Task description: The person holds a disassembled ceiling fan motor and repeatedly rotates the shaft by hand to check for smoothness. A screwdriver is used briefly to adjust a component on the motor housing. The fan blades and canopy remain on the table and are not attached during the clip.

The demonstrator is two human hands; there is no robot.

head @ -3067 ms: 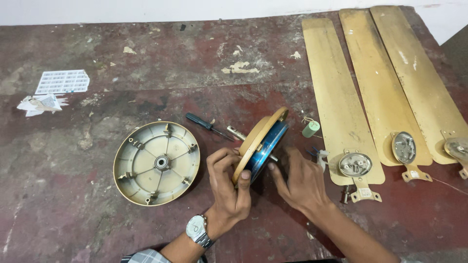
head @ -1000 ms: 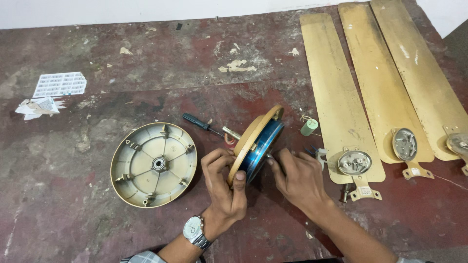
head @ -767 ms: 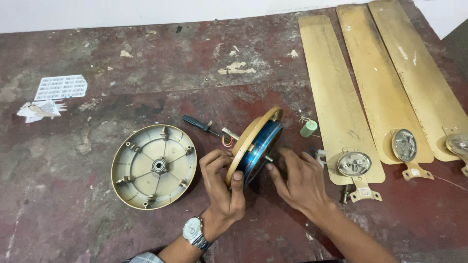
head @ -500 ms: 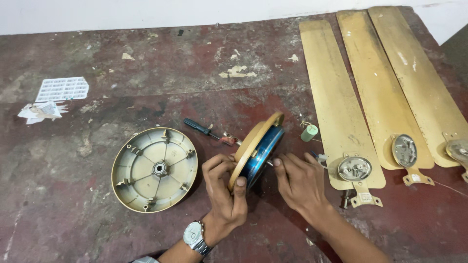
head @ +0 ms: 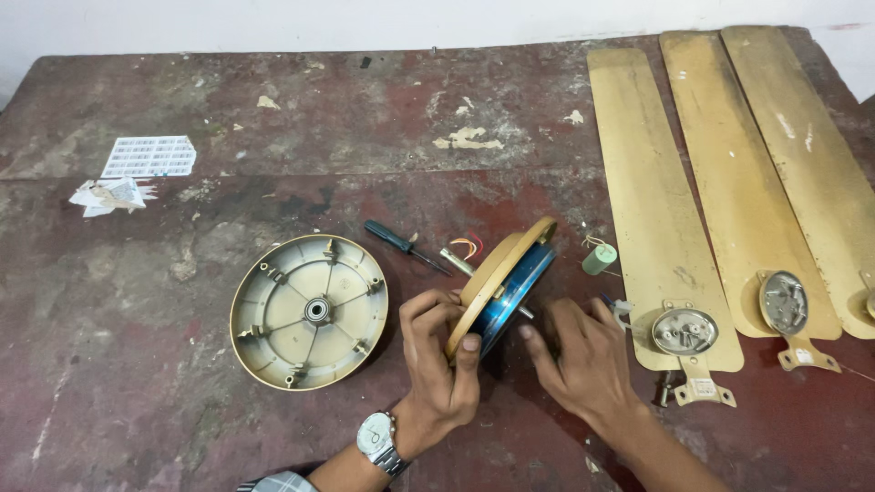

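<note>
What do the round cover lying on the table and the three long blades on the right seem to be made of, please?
The round cover looks like cast metal, probably aluminium, painted dull cream: it has moulded ribs and a steel-looking bearing at its centre. The three blades look like thin sheet metal in worn gold paint, with scuffs and pale patches; the core under the paint cannot be told for certain.

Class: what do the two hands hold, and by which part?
The left hand pinches the gold rim of the upended fan motor; the right hand touches its blue side.
</note>
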